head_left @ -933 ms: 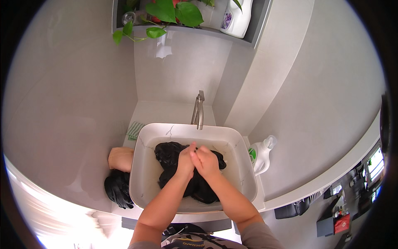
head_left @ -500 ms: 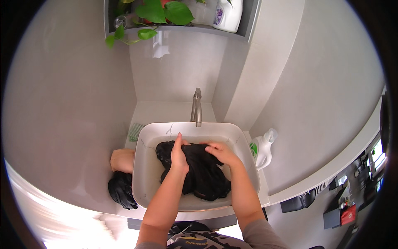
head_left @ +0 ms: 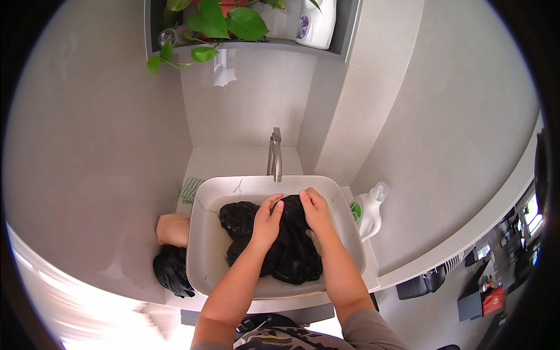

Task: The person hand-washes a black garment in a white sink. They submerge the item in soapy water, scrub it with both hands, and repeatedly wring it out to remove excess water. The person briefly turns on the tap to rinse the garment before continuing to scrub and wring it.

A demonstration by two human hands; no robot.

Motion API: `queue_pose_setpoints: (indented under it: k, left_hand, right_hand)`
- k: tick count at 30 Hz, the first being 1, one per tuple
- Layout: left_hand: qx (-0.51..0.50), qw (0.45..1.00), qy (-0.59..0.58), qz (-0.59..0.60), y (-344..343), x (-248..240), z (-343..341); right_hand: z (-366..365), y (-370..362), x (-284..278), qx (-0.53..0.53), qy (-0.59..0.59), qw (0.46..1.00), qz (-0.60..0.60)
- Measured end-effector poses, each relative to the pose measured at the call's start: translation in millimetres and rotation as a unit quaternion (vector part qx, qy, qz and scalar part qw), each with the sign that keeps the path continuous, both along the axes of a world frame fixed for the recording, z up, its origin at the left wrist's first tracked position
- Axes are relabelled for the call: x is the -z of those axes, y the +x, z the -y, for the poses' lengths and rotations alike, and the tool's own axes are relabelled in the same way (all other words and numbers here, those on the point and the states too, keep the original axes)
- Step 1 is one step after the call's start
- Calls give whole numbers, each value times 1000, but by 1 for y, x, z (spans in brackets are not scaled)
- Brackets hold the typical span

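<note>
As you look down, a black glove (head_left: 172, 270) lies far left on the worktop (head_left: 233, 160), next to a tan thing (head_left: 172, 228) and a green sponge (head_left: 190, 189). The white sink (head_left: 205, 251) sits in the middle, with the tap (head_left: 275, 154) behind it. A black cloth (head_left: 291, 251) lies bunched inside the sink. Your left hand (head_left: 267, 220) presses down on it with a bent grip, fingers digging into the folds. Your right hand (head_left: 317, 210) sits just beside, its grip closed on the cloth too. A white bottle (head_left: 368, 210) stands right of the sink.
</note>
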State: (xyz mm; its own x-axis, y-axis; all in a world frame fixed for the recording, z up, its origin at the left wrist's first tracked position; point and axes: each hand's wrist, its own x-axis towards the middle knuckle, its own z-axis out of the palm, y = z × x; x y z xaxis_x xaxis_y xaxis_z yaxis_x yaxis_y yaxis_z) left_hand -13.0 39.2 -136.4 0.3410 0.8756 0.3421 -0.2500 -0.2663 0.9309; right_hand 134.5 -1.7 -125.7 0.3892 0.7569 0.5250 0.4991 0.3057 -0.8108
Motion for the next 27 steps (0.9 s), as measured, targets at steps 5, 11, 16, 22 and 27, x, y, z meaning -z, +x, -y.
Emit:
queue_pose_setpoints:
  k: [5, 11, 16, 22, 27]
  left_hand:
    - [8, 972, -234, 25, -4, 8, -5]
    - [14, 955, -289, 65, 0, -11, 8]
    - [18, 945, -310, 99, -7, -14, 10]
    - [21, 944, -309, 112, -7, -15, 10]
    - [-28, 968, -247, 46, -12, -12, 4]
  right_hand:
    - [10, -46, -9, -24, 57, 982, 181]
    - [-10, -50, 2, 89, -8, 968, 235]
    - [6, -71, -7, 26, 56, 963, 262]
    - [8, -69, -11, 25, 14, 965, 261]
    - [-6, -46, 2, 34, -31, 984, 172]
